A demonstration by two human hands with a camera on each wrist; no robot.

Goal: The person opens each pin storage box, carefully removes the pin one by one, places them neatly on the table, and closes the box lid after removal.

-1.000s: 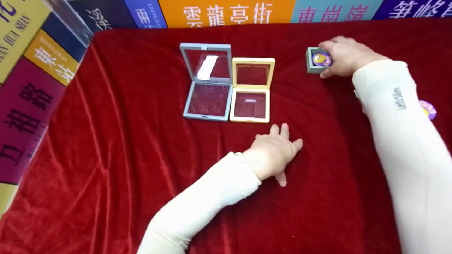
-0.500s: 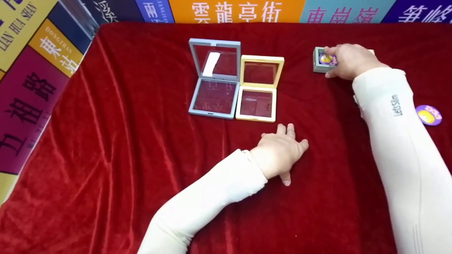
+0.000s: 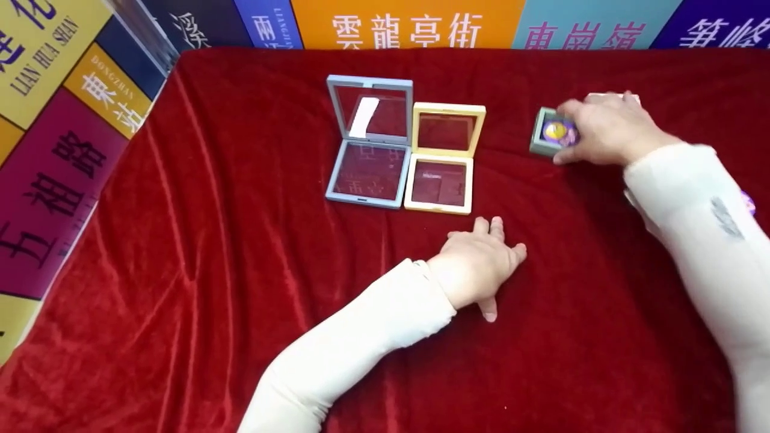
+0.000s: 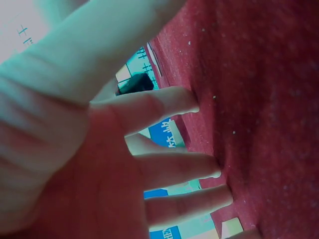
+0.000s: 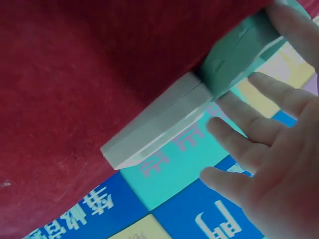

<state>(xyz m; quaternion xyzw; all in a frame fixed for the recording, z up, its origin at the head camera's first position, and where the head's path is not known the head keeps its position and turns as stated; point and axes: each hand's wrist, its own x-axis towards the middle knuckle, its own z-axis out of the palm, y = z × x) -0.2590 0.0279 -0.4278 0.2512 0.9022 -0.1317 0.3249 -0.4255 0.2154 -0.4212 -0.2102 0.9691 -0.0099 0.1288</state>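
My right hand [image 3: 619, 129] grips a small green box [image 3: 544, 148] at the back right, thumb on its near side and forefinger on its far side. A round purple disc [image 3: 557, 130] with a yellow figure lies in the box. In the right wrist view a pale, shallow case [image 5: 157, 124] stands against the green box; from the head view mostly my hand hides it. My left hand [image 3: 475, 264] rests on the red cloth, fingers spread, holding nothing. Just beyond its fingertips are a yellow-framed clear case [image 3: 439, 210] and a larger blue-framed one [image 3: 364, 202], both with raised lids.
A second purple disc [image 3: 748, 203] shows partly behind my right sleeve. Red velvet cloth [image 3: 150, 300] with folds covers the table. Colourful panels with large characters [image 3: 406, 24] border the back and left.
The right hand has drawn the green box, with its disc, a little toward me. My left hand stays put. The view has shifted slightly.
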